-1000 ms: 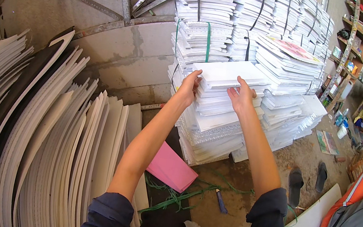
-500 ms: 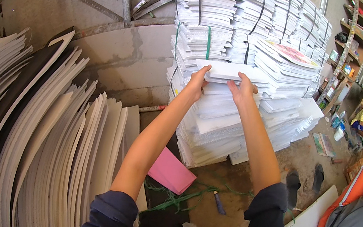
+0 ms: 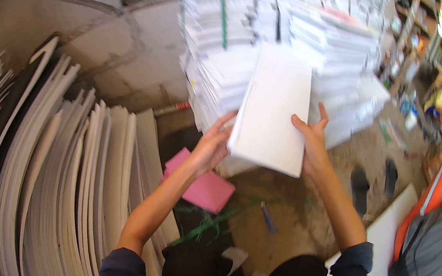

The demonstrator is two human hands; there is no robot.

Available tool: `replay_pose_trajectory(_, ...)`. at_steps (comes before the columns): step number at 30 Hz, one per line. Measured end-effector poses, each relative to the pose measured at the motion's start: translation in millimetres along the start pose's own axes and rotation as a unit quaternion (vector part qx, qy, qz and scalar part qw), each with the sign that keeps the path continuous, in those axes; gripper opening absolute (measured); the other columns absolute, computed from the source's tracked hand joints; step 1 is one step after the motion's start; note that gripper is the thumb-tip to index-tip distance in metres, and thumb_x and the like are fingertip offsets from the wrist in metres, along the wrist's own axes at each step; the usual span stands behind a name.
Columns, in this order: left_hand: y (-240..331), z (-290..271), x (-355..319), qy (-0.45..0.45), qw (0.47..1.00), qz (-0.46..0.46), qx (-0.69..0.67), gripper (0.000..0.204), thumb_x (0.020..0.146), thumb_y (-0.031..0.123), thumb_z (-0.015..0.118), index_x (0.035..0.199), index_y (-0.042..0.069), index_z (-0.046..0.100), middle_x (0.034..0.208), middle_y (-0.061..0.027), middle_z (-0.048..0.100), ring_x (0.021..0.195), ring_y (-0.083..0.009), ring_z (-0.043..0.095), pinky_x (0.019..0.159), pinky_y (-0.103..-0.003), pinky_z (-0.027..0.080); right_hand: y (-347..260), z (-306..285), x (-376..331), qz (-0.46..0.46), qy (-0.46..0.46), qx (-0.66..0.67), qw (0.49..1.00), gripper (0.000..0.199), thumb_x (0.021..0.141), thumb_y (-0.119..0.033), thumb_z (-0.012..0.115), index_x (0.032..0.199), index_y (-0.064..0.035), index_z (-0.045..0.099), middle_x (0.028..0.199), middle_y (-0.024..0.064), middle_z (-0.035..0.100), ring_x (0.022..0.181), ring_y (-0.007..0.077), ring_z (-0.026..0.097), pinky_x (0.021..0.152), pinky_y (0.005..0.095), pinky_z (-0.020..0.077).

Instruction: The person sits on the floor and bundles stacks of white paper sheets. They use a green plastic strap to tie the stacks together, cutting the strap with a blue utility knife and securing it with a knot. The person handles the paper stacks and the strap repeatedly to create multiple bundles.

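Between my two hands is a thin stack of white boards [image 3: 274, 109], lifted and tilted so its broad face shows. My left hand [image 3: 212, 147] grips the stack's left edge near the lower corner, its fingers partly hidden behind the boards. On the right edge, my right hand [image 3: 313, 136] has its thumb across the face and one finger raised. Just beyond rises a large pile of white boards [image 3: 224, 81], its upper bundles tied with dark straps and a green strap [image 3: 223, 21].
To my left, many large white and black sheets [image 3: 54, 169] stand on edge. Pink sheets [image 3: 208, 191], green twine [image 3: 207, 225] and a dark-handled tool [image 3: 268, 217] lie on the floor. Slippers [image 3: 359, 189] and an orange-and-grey bag [image 3: 427, 223] are at right; a person [image 3: 441, 100] sits farther back.
The white boards have come off the top of the pile toward me and swung from nearly flat to tilted upright. My hands have moved nearer, and the view has shifted.
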State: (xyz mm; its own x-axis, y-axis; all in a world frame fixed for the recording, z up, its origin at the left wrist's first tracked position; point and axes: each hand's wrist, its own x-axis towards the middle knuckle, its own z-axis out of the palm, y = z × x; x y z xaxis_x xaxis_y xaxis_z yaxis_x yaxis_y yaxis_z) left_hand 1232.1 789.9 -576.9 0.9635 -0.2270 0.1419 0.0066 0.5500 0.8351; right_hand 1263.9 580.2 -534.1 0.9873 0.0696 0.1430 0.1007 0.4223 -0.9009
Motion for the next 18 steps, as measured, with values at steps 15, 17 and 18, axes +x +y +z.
replay_pose_trajectory(15,-381,40,29,-0.029,0.885,-0.366,0.286,0.071,0.083,0.016,0.056,0.137,0.005,0.012,0.118,-0.0176,0.047,0.109,-0.0251,0.046,0.09,-0.033,0.037,204,-336,-129,0.177,0.235,-0.212,0.932,0.086,0.074,-0.009,0.065,0.135,-0.007,0.005,0.121,0.0277,0.04,0.11,0.0286,0.045,0.087,0.0375,0.0422)
replay_pose_trajectory(17,-397,43,30,-0.025,0.866,-0.347,0.359,0.071,0.082,0.017,0.057,0.137,0.004,0.014,0.118,-0.0172,0.047,0.108,-0.0256,0.046,0.091,-0.033,0.037,219,-357,-133,0.15,0.245,-0.346,0.893,0.08,0.075,-0.011,0.065,0.134,-0.0056,0.012,0.122,0.026,0.04,0.112,0.029,0.044,0.09,0.0388,0.0397)
replay_pose_trajectory(18,-407,31,31,-0.012,0.848,-0.326,0.418,0.07,0.081,0.017,0.058,0.136,0.004,0.016,0.118,-0.0169,0.047,0.108,-0.0259,0.047,0.091,-0.034,0.038,234,-371,-125,0.115,0.237,-0.463,0.847,0.075,0.075,-0.012,0.064,0.133,-0.0049,0.016,0.123,0.0247,0.04,0.113,0.0292,0.043,0.091,0.0393,0.0383)
